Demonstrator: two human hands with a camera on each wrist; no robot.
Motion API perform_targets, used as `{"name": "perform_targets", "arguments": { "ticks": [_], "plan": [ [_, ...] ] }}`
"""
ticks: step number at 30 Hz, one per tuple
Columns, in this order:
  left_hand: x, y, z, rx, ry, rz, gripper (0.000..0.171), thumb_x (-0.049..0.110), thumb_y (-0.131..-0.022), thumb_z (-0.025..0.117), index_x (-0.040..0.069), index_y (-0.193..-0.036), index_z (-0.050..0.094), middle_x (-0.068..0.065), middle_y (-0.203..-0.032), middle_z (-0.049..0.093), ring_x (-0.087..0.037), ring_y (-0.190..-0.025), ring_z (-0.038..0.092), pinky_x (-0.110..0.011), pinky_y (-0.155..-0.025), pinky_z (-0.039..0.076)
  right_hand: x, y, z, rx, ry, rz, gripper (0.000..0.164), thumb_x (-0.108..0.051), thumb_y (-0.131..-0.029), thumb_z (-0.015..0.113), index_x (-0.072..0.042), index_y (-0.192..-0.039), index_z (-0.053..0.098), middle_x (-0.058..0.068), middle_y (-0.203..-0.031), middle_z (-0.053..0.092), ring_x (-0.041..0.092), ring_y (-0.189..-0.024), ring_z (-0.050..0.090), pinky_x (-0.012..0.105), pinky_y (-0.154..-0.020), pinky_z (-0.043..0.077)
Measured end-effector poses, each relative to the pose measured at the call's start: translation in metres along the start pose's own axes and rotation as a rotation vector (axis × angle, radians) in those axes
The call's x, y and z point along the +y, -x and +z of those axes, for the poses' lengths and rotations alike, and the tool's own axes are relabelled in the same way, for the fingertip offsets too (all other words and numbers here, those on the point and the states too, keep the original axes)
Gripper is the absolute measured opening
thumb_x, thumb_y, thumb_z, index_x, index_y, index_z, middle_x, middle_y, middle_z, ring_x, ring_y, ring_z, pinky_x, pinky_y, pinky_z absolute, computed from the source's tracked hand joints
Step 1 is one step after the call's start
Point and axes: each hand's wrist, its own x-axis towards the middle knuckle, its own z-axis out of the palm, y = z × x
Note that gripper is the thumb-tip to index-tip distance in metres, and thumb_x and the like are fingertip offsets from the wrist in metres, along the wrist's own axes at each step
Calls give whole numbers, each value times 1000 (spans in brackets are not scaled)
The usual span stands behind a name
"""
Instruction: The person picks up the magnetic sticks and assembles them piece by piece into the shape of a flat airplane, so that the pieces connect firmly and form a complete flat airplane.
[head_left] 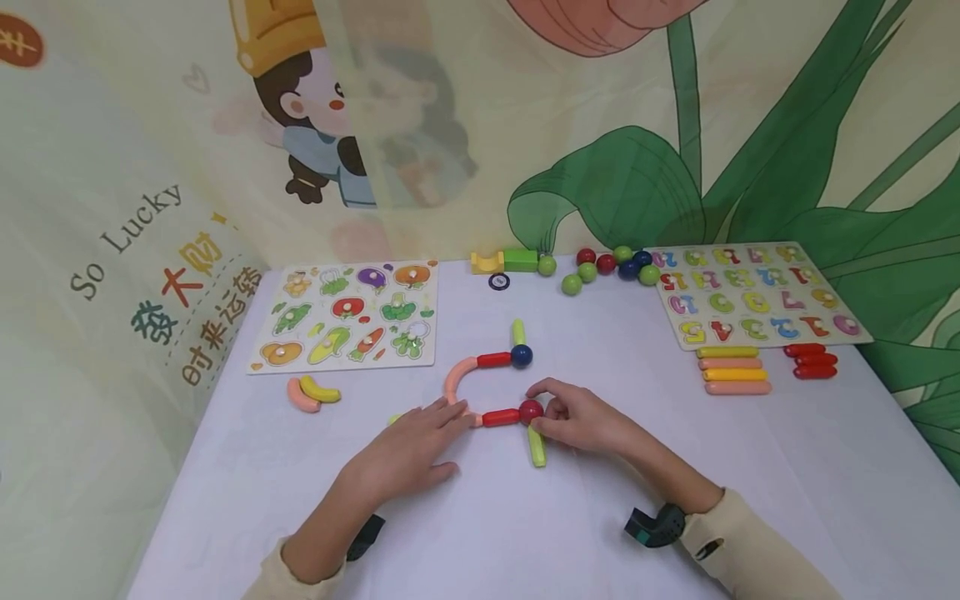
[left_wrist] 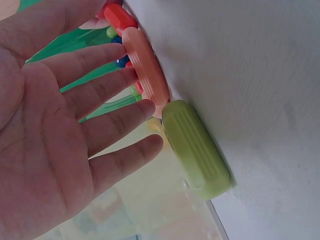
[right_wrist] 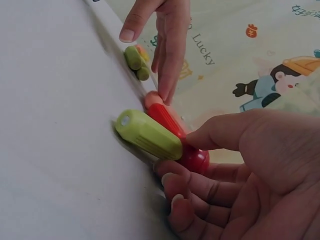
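Note:
A linked figure of magnetic sticks and balls lies on the white table. Its curved pink stick (head_left: pixel 452 382) joins an upper red stick (head_left: pixel 493 360), a blue ball (head_left: pixel 521 356) and a light-green stick (head_left: pixel 518 332). The lower arm has another red stick (head_left: pixel 501 417), a red ball (head_left: pixel 531 411) and a green stick (head_left: pixel 537 447). With fingers straight, my left hand (head_left: pixel 412 454) rests on the pink part, partly covering it. A further green stick (left_wrist: pixel 195 150) lies by its fingertips, mostly hidden in the head view. My right hand (head_left: pixel 581 417) pinches the red ball between thumb and fingers.
A vegetable puzzle board (head_left: pixel 341 317) lies back left, with curved pink and yellow sticks (head_left: pixel 320 389) before it. Back right is a number board (head_left: pixel 757 292), near straight sticks (head_left: pixel 737 375) and red sticks (head_left: pixel 815 361). Several balls (head_left: pixel 587 272) and yellow and green blocks (head_left: pixel 519 260) line the back.

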Motion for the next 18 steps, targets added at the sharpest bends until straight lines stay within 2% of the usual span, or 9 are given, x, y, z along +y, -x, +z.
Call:
{"name": "perform_targets", "arguments": {
  "ticks": [2,5,8,14,16,18],
  "plan": [
    [0,0,0,1,-1,0,69,35,-78,69,18,-138,38,-1,-142,34,-22,-131,27,-47,-98,32,1,-5,-7,-8,-4,-17,35,-27,-83,65,-19,-115,54,2,-66,58,17,-53,53,29,-51,47],
    [0,0,0,5,-3,3,69,35,-78,69,18,-138,38,-1,-142,35,-22,-130,28,-47,-97,33,3,-18,-27,33,-4,1,28,-26,-85,63,-17,-111,58,5,-72,60,20,-56,53,30,-51,46],
    [0,1,0,8,-3,5,69,35,-79,69,18,-138,38,-2,-141,35,-22,-130,29,-47,-97,33,8,-36,-61,166,42,42,24,-22,-87,59,-14,-110,60,7,-87,60,22,-68,54,32,-58,47],
    [1,2,-2,0,3,2,67,35,-80,68,17,-138,39,-1,-141,36,-22,-130,29,-47,-97,33,34,-77,-138,530,189,46,30,-9,-88,51,-4,-116,56,14,-114,51,28,-96,47,42,-81,43],
    [1,3,-2,-3,2,1,67,34,-80,68,18,-138,39,-1,-141,36,-22,-130,29,-46,-97,33,42,-87,-153,587,220,41,34,-5,-86,50,0,-119,54,18,-119,48,32,-103,44,46,-87,40],
    [1,4,-3,-3,1,2,67,34,-80,68,17,-138,39,-1,-141,36,-22,-130,29,-46,-97,33,47,-95,-163,592,265,42,37,-3,-84,49,1,-121,53,21,-122,45,34,-109,42,48,-91,38]
  ]
}}
